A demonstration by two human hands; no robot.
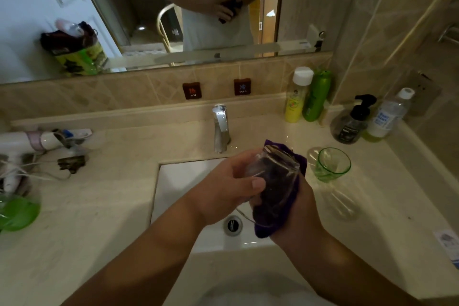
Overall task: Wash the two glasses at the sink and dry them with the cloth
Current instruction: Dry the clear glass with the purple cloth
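Over the white sink (pixel 178 181) I hold a clear glass (pixel 270 171) on its side. My left hand (pixel 228 186) grips its outer wall. My right hand (pixel 298 208) holds a dark purple cloth (pixel 273 208) that wraps the glass from below and is stuffed inside it. A green-tinted glass (pixel 331 165) stands upright on the counter to the right of the sink, apart from both hands. The chrome tap (pixel 221 129) behind the sink shows no running water.
Yellow and green bottles (pixel 308 97), a black pump dispenser (pixel 352 122) and a clear bottle (pixel 387 114) stand at the back right. A white hair dryer (pixel 29 140) with cord and a green item (pixel 17 213) lie on the left counter. A mirror hangs above.
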